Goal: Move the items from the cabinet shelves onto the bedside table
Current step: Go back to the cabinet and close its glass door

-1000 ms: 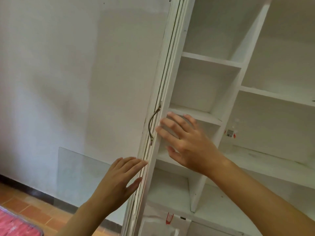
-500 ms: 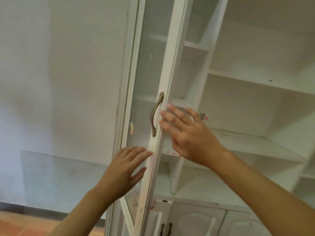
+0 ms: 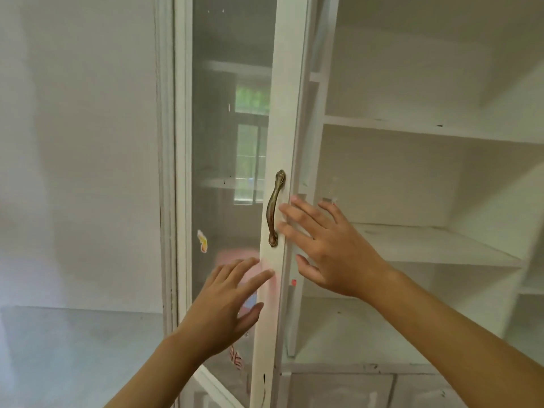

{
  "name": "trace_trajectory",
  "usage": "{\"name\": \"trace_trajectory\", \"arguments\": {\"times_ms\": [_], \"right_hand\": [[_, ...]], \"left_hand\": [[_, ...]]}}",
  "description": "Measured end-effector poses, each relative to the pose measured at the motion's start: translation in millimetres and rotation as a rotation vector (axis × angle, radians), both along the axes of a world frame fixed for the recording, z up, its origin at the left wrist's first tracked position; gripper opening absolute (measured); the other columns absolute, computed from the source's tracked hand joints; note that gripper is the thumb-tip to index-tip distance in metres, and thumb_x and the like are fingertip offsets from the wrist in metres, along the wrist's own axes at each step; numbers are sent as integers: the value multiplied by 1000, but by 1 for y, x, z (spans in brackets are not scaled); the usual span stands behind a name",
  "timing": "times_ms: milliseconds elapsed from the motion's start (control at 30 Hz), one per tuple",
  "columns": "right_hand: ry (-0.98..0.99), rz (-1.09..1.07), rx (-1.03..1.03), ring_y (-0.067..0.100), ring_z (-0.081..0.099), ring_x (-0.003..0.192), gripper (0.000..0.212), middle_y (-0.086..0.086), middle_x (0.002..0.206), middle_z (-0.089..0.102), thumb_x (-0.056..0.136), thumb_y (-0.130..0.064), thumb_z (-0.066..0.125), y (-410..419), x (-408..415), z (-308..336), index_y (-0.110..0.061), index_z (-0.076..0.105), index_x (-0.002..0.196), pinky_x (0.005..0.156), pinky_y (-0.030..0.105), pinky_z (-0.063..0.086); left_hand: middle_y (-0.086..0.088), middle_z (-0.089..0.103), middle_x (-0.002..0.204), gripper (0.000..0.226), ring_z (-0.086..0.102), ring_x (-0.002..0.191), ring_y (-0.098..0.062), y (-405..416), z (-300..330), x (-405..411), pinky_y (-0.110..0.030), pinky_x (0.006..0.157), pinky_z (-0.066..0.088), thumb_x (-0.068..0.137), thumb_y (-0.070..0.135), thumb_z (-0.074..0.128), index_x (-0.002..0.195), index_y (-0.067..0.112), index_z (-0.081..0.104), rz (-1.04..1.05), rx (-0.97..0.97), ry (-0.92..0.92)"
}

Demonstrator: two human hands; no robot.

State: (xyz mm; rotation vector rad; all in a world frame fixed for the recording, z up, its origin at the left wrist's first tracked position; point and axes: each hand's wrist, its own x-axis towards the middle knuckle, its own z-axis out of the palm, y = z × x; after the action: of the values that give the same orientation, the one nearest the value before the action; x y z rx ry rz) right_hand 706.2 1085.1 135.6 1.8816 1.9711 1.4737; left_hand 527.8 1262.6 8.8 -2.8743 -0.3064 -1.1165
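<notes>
Head cam: I'm facing a white wooden cabinet with open shelves. Its white-framed glass door stands at 12 o'clock, swung partly across the left bay.

Right hand: fingers spread apart, flat, holding nothing. Fingertips rest on the door's white stile, just right of the curved antique-brass pull handle; not wrapped around the handle.

Left hand at 6 o'clock: also splayed, empty, fingertips at the stile's lower part, over the glass. I can't tell if it touches.

Shelves at 2–3 o'clock: bare white boards with scuffs and dark specks. No movable item clearly visible on them. A small red mark sits at the shelf edge beside the door; too small to identify.

Glass shows a window reflection plus a small yellow-orange sticker at 9 o'clock from the handle. Pinkish blur behind the left hand's fingers, unclear what.

White lower cabinet doors at 5 o'clock. Plain grey-white wall at 9 o'clock. Bedside surface not in frame.
</notes>
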Motion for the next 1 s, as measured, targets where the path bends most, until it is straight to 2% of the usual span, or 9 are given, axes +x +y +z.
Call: {"name": "trace_trajectory", "arguments": {"times_ms": [133, 400, 567, 833, 1000], "right_hand": [[24, 13, 7, 29, 13, 159, 60, 12, 167, 28, 97, -38, 53, 8, 41, -2, -17, 45, 153, 119, 56, 29], [53, 44, -17, 27, 14, 160, 62, 12, 168, 27, 98, -47, 51, 28, 120, -4, -16, 46, 152, 117, 55, 31], [53, 145, 11, 27, 21, 158, 57, 12, 165, 34, 98, -46, 55, 46, 161, -3, -16, 53, 146, 114, 54, 34], [72, 319, 146, 30, 33, 152, 45, 11, 157, 44, 94, -41, 68, 84, 205, -11, -15, 62, 131, 107, 52, 39], [119, 416, 168, 29, 34, 152, 44, 10, 156, 44, 94, -41, 69, 100, 226, -16, -15, 62, 129, 107, 51, 39]], "left_hand": [[8, 31, 162, 61, 30, 147, -19, 8, 1, 38, -47, 119, 33, 95, 57, 52, 152, 45, 33, 19, 16, -8], [7, 29, 164, 61, 24, 152, -20, 28, -1, 110, -50, 123, 26, 96, 62, 42, 153, 43, 31, 93, 36, 11], [6, 30, 162, 60, 23, 152, -18, 43, -7, 145, -47, 123, 22, 95, 56, 51, 150, 42, 34, 141, 55, 7], [8, 24, 165, 62, 12, 155, -11, 61, -14, 174, -44, 124, 20, 97, 56, 47, 155, 44, 29, 212, 95, -4], [7, 22, 167, 64, 18, 155, -17, 62, -16, 184, -47, 124, 23, 97, 56, 46, 157, 43, 25, 245, 108, -10]]}}
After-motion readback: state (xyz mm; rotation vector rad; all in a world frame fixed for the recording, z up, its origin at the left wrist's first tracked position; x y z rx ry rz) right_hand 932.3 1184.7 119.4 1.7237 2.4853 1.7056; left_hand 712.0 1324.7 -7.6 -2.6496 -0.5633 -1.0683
